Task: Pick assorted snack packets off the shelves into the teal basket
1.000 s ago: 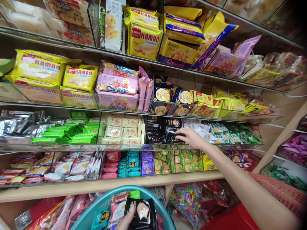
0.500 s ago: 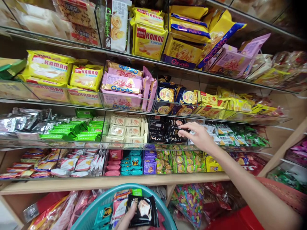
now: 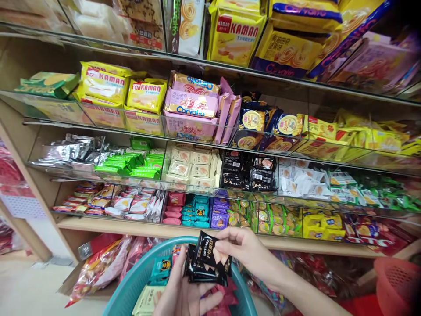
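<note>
The right hand (image 3: 241,250) pinches a shiny black packet (image 3: 208,249) between its thumb and fingers. The packet is tilted and has "DRYCAKE" on it. It is right over a small pile of black packets (image 3: 205,275) in the left hand (image 3: 182,292). The left thumb presses the side of the pile, and the other fingers are loosely bent under it.

Both hands are over a blue-green basket (image 3: 131,277). Inside it are blue packets (image 3: 160,268), a cream packet (image 3: 148,300) and some dark pink packets (image 3: 226,299).

Behind the basket is a big set of shelves (image 3: 131,225). On one shelf, more black packs (image 3: 263,174) sit between cream packs (image 3: 190,169) and white packs (image 3: 304,180). Green packs (image 3: 131,164) are further left. Below are purple packs (image 3: 219,215). Higher up are big yellow packs (image 3: 105,81) and pink packs (image 3: 192,103). A red basket (image 3: 396,281) is far off to the right.
</note>
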`<state>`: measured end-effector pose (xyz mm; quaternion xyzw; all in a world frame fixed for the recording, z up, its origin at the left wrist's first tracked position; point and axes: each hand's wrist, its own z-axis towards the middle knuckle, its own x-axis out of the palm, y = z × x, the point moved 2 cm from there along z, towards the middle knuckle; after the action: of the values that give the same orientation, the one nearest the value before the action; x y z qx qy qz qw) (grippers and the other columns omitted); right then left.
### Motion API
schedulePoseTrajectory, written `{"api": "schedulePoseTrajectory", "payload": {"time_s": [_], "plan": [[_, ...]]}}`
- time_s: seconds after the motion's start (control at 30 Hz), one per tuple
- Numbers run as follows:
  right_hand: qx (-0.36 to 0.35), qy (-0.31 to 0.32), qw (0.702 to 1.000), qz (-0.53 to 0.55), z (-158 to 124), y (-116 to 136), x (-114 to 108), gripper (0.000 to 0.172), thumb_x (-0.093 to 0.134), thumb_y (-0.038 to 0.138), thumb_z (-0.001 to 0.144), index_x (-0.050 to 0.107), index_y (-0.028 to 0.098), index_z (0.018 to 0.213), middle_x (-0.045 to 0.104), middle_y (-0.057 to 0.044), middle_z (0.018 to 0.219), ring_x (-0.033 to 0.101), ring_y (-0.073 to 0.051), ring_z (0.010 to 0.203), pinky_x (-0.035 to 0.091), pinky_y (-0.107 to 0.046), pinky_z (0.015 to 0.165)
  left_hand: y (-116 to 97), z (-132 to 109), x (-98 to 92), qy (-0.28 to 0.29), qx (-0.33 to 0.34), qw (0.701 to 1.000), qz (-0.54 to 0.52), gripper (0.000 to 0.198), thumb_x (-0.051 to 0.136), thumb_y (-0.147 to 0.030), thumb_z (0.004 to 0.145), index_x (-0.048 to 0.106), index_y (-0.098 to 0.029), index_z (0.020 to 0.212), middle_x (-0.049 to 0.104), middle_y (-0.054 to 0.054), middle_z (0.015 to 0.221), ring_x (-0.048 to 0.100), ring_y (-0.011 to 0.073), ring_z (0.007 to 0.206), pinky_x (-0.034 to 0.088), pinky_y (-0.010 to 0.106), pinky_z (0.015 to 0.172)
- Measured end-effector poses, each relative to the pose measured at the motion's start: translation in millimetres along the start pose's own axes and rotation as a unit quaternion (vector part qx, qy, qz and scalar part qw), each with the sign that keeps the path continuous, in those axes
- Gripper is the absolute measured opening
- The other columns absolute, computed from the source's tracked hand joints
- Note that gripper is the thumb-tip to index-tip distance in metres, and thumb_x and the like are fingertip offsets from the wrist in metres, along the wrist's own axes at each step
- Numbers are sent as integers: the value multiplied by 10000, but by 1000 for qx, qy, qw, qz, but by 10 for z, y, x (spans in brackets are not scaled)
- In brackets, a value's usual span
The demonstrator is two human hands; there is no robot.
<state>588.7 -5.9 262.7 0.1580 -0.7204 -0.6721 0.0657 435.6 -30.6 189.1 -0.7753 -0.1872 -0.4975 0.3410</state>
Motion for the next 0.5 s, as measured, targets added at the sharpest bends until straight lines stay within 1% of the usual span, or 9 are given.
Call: {"api": "schedulePoseTrajectory", "payload": {"time_s": [0.1, 0.2, 0.27, 0.37, 0.43, 0.5], "plan": [[-4, -3, 1000, -9, 44, -52, 54, 296, 716, 395, 724, 657, 142, 866, 668, -5, 730, 573, -116, 665, 439, -247, 669, 16, 19, -57, 23, -1, 1000, -6, 694, 382, -659, 828, 604, -84, 1145, 712, 163, 1041, 677, 249, 932, 519, 360, 812], [-18, -4, 999, -35, 82, -104, 115, 255, 697, 339, 734, 670, 141, 891, 666, -6, 742, 575, -128, 679, 438, -256, 673, 37, 54, -124, 31, -12, 999, -13, 695, 406, -686, 799, 623, -95, 1090, 717, 164, 1007, 679, 259, 928, 507, 375, 834], [-20, -15, 997, -71, 93, -120, 145, 199, 669, 300, 745, 685, 147, 873, 666, -7, 745, 578, -141, 694, 437, -267, 678, 42, 70, -157, 23, -16, 999, -16, 715, 465, -688, 768, 579, -113, 1177, 704, 158, 1058, 666, 277, 974, 491, 414, 882], [-42, -49, 987, -150, 76, -128, 176, 124, 661, 254, 741, 710, 182, 830, 672, -11, 820, 590, -173, 815, 424, -299, 779, 40, 78, -171, 7, -14, 1000, 7, 711, 552, -594, 772, 449, -176, 1339, 685, 136, 1126, 621, 309, 1079, 450, 482, 950], [-70, -70, 976, -196, 54, -139, 201, 89, 670, 220, 736, 717, 207, 811, 656, -10, 873, 580, -185, 901, 401, -315, 846, 37, 79, -161, -4, -9, 1000, 22, 669, 582, -518, 784, 422, -227, 1365, 691, 103, 1125, 608, 317, 1103, 442, 492, 965], [-91, -78, 968, -222, 44, -144, 217, 85, 674, 199, 741, 715, 218, 814, 628, -10, 892, 571, -182, 925, 397, -316, 856, 30, 85, -148, -21, -3, 999, 29, 625, 604, -478, 781, 452, -256, 1344, 705, 74, 1102, 614, 319, 1097, 447, 486, 967]]}}
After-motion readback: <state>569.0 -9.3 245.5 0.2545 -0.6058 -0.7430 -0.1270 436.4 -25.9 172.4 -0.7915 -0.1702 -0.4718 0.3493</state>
